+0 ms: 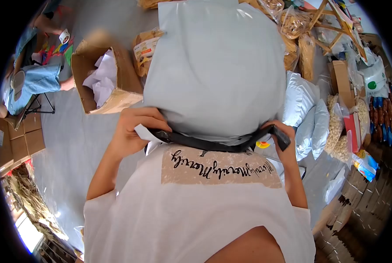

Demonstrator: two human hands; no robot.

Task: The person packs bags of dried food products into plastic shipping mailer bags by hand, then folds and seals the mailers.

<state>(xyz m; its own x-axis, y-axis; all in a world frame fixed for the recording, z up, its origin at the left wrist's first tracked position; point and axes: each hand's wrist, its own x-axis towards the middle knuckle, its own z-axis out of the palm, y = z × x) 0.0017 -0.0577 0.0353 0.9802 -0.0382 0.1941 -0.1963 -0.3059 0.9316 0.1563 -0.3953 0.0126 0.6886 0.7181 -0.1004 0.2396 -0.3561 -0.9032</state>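
A large grey plastic mailing bag (pixel 218 65) stands bulging in front of my chest, its mouth edge turned toward me and showing a black inner side. My left hand (pixel 136 129) is closed on the left end of that edge, and a white strip pokes out beside its fingers. At the right end, my right hand (pixel 281 133) grips the black edge, with a dark corner sticking out past the fingers. Between both hands the edge runs as a narrow black band. What the bag holds is hidden.
To the left stands an open cardboard box (pixel 128 90) with crumpled white paper. A seated person (pixel 35 83) is farther left. Silver pillow-shaped packs (pixel 299 98) and clear bags of pale pieces (pixel 336 131) lie at right. Stacked flat cardboard (pixel 362 215) fills the lower right.
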